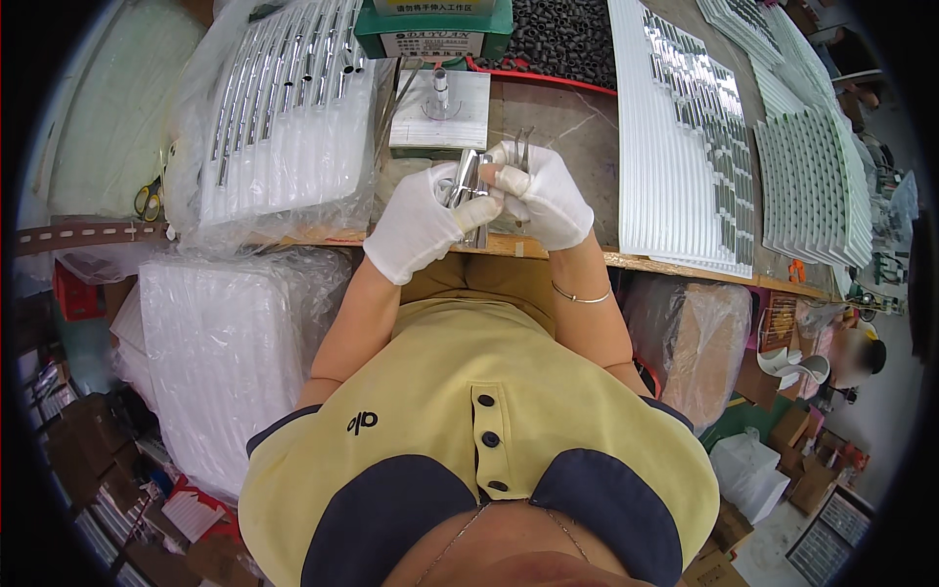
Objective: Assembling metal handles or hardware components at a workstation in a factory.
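My left hand (413, 225), in a white glove with bare or taped fingertips, is closed around a few short shiny metal tubes (468, 174). They stand close together in front of my chest, just past the table's front edge. My right hand (556, 203), gloved the same way, is closed with its thumb and forefinger against the tubes. A pair of metal tweezers (525, 147) pokes out above its fingers, held in the palm. Beyond my hands, a small upright metal tube (440, 90) stands on the white-topped block (468, 110) of a green bench machine (434, 31).
Silver tubes (284, 73) lie on a plastic-wrapped white ribbed tray (284, 176) at left. Black small parts (564, 44) fill a red-edged tray behind. White ribbed racks (657, 176) with silver pieces stand at right. Yellow-handled scissors (148, 200) lie far left; wrapped stacks (210, 342) sit below the table.
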{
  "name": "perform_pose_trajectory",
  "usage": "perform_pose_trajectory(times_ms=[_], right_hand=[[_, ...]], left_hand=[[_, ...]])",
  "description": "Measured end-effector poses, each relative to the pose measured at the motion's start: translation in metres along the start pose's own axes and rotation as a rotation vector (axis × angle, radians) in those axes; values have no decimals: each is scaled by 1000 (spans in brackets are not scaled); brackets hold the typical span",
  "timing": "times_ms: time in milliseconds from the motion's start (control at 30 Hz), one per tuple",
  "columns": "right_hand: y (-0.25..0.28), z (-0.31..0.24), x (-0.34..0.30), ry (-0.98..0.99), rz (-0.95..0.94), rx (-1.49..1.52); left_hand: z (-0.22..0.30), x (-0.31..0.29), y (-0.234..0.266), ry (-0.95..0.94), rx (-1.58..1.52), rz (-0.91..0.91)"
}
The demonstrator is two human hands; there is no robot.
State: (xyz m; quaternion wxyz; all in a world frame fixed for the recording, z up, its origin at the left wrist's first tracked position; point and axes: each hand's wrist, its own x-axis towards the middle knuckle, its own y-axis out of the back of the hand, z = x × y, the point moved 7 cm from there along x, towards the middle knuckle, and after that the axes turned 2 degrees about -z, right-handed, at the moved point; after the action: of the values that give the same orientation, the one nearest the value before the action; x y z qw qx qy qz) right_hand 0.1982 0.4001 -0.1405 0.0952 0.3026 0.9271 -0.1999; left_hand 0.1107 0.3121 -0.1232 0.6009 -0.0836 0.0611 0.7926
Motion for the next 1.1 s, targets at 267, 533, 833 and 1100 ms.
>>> perform_pose_trajectory(times_ms=[267,533,833,1100], right_hand=[[3,-1,0,0,24,61],[2,-3,-1,9,27,67],[3,-3,0,6,33,65],[4,-7,0,42,13,64]], left_hand=[[-5,2,2,-29,125,-23],[-4,-1,0,39,-166,51],[-12,3,1,82,-133,54],[-6,2,2,63,-97,33]])
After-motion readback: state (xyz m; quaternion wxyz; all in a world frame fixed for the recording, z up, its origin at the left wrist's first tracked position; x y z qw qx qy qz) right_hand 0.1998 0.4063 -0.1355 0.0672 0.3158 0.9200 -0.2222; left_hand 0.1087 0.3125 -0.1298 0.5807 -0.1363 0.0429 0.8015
